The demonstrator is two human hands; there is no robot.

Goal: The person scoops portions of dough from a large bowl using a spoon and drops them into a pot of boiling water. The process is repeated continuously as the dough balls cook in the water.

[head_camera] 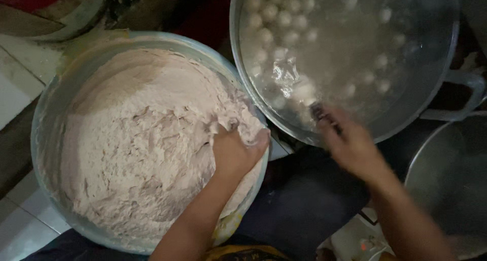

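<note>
A large pale-blue basin (pixel 45 114) holds a big mound of pinkish-white paste (pixel 137 139). My left hand (pixel 234 149) is dug into the right edge of the paste, its fingers closed around a lump. My right hand (pixel 347 142) is over the near rim of a big metal pot (pixel 446 53) and grips a dark utensil (pixel 324 115) whose tip reaches into the water. Several white balls (pixel 284 17) float in the steaming water of that pot. The motion of the right hand is blurred.
A second metal pot (pixel 446 180) sits at the right edge. A pot handle (pixel 469 96) sticks out between the two pots. Pale floor tiles (pixel 20 78) lie at the left. Dark cloth (pixel 299 200) covers my lap between the arms.
</note>
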